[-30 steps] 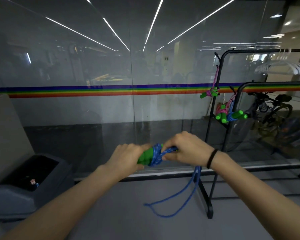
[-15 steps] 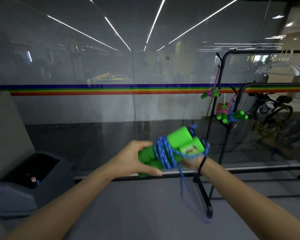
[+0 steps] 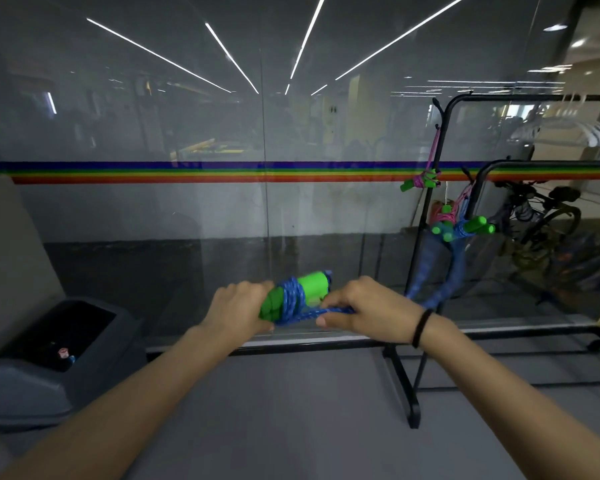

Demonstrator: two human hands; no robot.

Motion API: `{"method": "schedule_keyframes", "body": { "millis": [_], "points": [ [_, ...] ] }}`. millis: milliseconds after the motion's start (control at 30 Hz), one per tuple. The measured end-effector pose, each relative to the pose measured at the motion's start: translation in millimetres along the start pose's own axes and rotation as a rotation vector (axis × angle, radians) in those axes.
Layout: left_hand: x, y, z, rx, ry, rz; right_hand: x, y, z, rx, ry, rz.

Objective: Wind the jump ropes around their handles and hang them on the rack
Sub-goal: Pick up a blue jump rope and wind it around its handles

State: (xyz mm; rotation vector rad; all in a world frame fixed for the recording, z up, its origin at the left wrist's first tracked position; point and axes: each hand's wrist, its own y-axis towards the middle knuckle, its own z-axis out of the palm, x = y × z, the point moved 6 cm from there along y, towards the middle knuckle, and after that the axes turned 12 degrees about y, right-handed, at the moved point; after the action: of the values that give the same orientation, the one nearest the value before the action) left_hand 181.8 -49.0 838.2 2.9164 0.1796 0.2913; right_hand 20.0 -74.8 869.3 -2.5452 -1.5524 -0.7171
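Jump-rope handles (image 3: 312, 285), green, gripped in curled left hand (image 3: 238, 306) before glass wall (image 3: 153, 220); right hand (image 3: 368, 308) pinches blue cord (image 3: 293, 299) at their right end. Rack (image 3: 400, 386) stands further right, well apart.

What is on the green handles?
Blue rope coils wrap the handles at their middle. The left hand grips and covers their left ends; the right hand pinches the loose rope beside them.

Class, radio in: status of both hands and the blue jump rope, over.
Left hand grips green handles. Right hand pinches blue rope, partly wound, loose loop trailing right. Path to rack open.
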Motion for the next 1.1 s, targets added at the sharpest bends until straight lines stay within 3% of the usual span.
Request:
{"method": "schedule_keyframes", "body": {
  "millis": [133, 233, 333, 400, 467, 600, 700, 800, 900, 1100],
  "points": [
    [-30, -16, 0, 0.020, 0.031, 0.395, 2, 5, -17, -0.036, 0.136, -0.050],
    [-45, -29, -10, -0.025, -0.102, 0.537, -9, 14, -19, -0.070, 0.386, -0.063],
    [-43, -34, -29, -0.159, -0.408, 0.520, -34, 14, -4, -0.076, 0.765, -0.009],
    [-34, -32, -34, -0.223, -0.648, 0.420, -56, 7, 10, -0.209, 1.047, 0.143],
    [-24, -25, -31, -0.254, -0.825, 0.242, -70, 2, 24, -0.340, 1.085, 0.273],
    [5, -11, -20, -0.331, -0.931, -0.107, -59, 4, 47, -0.216, 0.896, 0.241],
    [19, -6, -14, -0.344, -0.714, -0.230, -54, -1, 42, -0.156, 0.575, 0.247],
    [19, -1, 0, -0.243, -0.499, -0.242, -27, -4, 36, -0.010, 0.046, 0.194],
    [8, 3, 14, -0.090, -0.321, -0.200, -3, -2, 28, 0.030, -0.303, 0.148],
    [-20, -2, 24, 0.033, -0.010, -0.089, 29, -4, 0, 0.055, -0.552, 0.005]
  ]
}}
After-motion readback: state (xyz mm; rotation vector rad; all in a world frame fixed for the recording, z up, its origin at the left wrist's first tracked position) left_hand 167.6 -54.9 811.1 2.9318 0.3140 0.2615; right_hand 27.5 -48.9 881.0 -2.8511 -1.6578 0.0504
